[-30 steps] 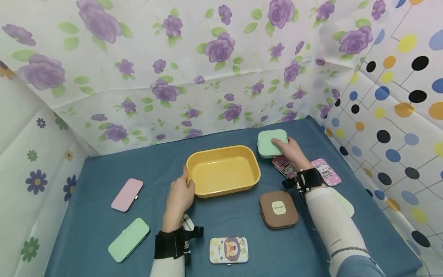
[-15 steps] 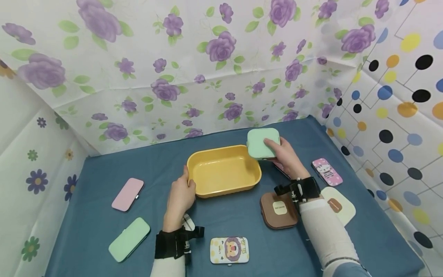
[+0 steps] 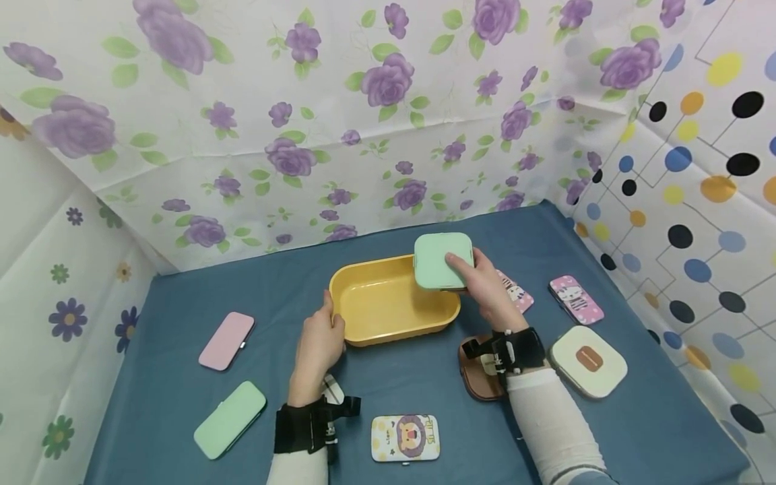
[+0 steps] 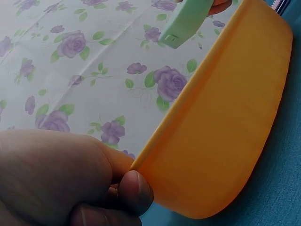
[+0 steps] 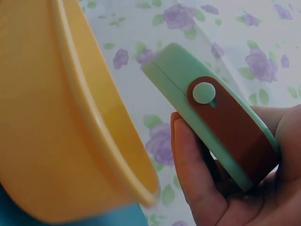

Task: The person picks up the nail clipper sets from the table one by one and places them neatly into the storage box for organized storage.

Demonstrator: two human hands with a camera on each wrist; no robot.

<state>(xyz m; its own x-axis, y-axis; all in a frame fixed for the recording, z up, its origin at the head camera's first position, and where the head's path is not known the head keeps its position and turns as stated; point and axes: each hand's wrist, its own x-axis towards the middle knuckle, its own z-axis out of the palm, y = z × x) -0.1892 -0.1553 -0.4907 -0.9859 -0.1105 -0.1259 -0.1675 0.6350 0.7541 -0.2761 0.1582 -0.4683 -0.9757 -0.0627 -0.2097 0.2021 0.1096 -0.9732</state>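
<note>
My left hand (image 3: 318, 340) grips the left end of a yellow plastic tray (image 3: 388, 330), thumb and fingers pinching its rim in the left wrist view. In my right hand (image 3: 490, 286) is a square mint-green case (image 3: 441, 259), held with the thumb on top and fingers beneath. It hangs over the right end of the tray. The right wrist view shows a brown strap (image 5: 235, 132) with a round green snap on the case's side. Under my right wrist a brown square case (image 3: 475, 380) is partly covered. A pink patterned case (image 3: 515, 293) lies partly behind the right hand.
On the right lie a second pink patterned case (image 3: 577, 300) and a cream case (image 3: 588, 362). A lion-print case (image 3: 405, 438) is at the front. To the left are a pink case (image 3: 226, 341) and a long green case (image 3: 230, 419). A white case (image 3: 332, 389) is mostly hidden by my left wrist.
My right hand has carried the mint-green case leftward from beside the tray to over its right end. The pink patterned case and cream case are more exposed. The left hand stays on the tray.
</note>
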